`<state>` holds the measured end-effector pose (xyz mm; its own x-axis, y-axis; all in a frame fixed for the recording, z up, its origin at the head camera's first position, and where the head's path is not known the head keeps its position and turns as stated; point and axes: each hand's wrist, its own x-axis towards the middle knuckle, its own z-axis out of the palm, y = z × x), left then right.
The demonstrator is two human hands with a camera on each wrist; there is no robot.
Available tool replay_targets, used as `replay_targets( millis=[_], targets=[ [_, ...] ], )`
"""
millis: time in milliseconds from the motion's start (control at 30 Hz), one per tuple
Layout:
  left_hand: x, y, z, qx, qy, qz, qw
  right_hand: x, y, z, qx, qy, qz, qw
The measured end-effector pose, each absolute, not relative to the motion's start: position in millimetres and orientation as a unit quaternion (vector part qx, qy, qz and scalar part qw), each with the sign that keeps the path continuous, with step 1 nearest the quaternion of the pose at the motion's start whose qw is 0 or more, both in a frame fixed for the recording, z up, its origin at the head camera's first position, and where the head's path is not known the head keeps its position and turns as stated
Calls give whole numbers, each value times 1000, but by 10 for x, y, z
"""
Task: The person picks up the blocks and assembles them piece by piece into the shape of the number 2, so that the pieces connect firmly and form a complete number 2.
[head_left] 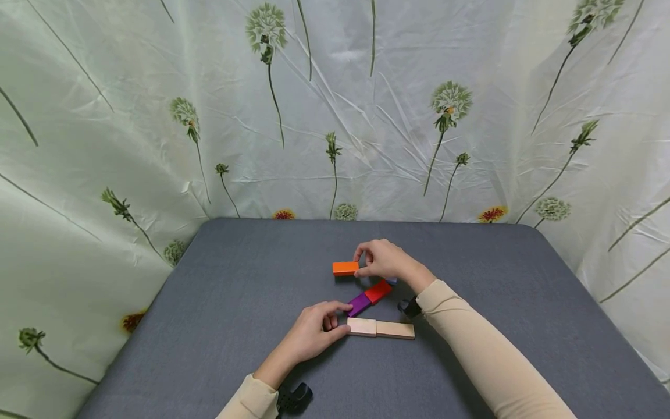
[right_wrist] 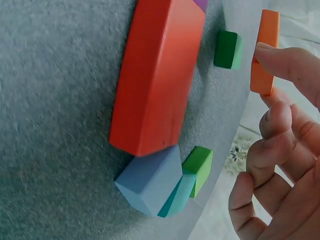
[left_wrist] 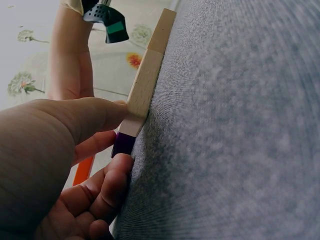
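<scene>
In the head view my right hand [head_left: 384, 259] pinches an orange block [head_left: 345, 268] by its right end. Seen from the right wrist, thumb and fingertips hold the orange block [right_wrist: 265, 50] above the table. My left hand [head_left: 312, 329] lies at the left end of a row of blocks. Its thumb touches a pale wooden block [head_left: 362, 327], and its index finger reaches a purple block [head_left: 359, 304]. From the purple block a red block [head_left: 378, 291] runs on up and right. A second wooden block [head_left: 395, 330] continues the pale one to the right.
Beyond the red block's end are a blue block [right_wrist: 152, 177], a teal block [right_wrist: 177, 195] and a light green block [right_wrist: 200, 167]. A dark green block [right_wrist: 228, 50] stands apart, farther off. The grey table [head_left: 209, 326] meets a flowered curtain [head_left: 366, 116] at the back.
</scene>
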<state>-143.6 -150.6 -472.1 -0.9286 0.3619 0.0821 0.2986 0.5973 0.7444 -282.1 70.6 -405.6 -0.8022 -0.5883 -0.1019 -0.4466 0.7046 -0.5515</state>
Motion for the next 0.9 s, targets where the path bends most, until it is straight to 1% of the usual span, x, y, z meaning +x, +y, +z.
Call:
replay_targets(
  millis=[367,900],
  targets=[
    [-1438,-1510,-4721,185,893,408,39,-2912,786,-4002,-248,924,-274,95],
    [-1438,-1501,-4725,184,894,406,39,-3003,820,-4074,-181,947,-254,79]
  ],
)
